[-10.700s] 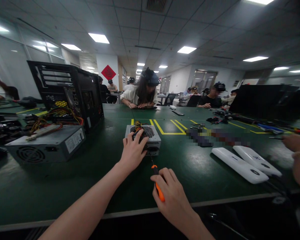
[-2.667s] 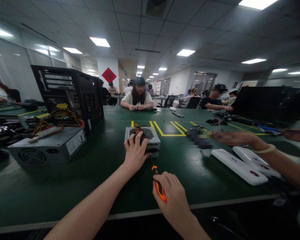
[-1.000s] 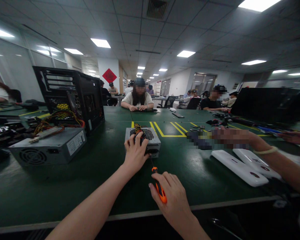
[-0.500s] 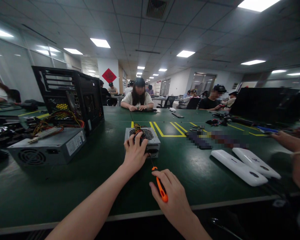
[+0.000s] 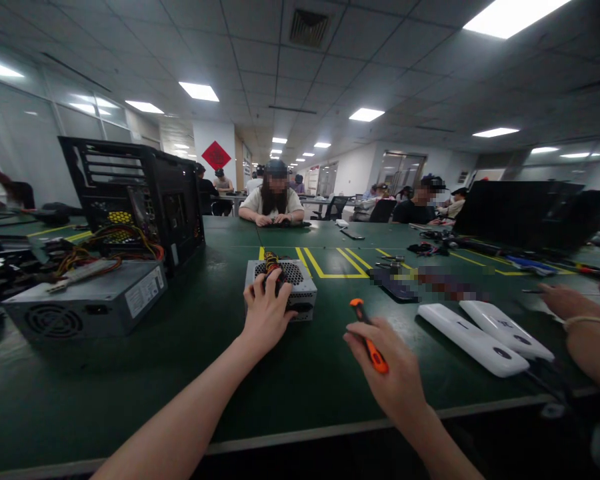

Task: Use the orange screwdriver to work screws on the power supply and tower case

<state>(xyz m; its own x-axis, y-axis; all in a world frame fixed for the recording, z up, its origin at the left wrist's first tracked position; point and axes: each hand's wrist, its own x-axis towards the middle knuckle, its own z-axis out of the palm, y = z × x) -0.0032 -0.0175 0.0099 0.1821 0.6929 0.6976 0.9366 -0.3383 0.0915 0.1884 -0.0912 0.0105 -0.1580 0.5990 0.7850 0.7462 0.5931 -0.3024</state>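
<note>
A small grey computer power supply (image 5: 304, 293) with a perforated top rests on the green table. My left hand (image 5: 267, 307) grips its near left side, fingers curled over the top by a bundle of coloured cables (image 5: 271, 260). Off to the right, apart from the power supply, my right hand (image 5: 387, 363) is closed around an orange and black screwdriver (image 5: 377, 355). The screwdriver's handle tilts up and to the left; its shaft cannot be made out against the table.
At the left stand a larger power supply (image 5: 87, 300) and a black computer case (image 5: 140, 200). Two white devices (image 5: 473, 340) lie to the right, near a co-worker's hand (image 5: 573, 303). Another person (image 5: 275, 197) sits opposite. Yellow tape (image 5: 343, 275) marks the green table (image 5: 280, 387).
My right hand has drawn the screwdriver away from the power supply, to the right. My left hand keeps its hold. The co-worker's hand at the right has shifted.
</note>
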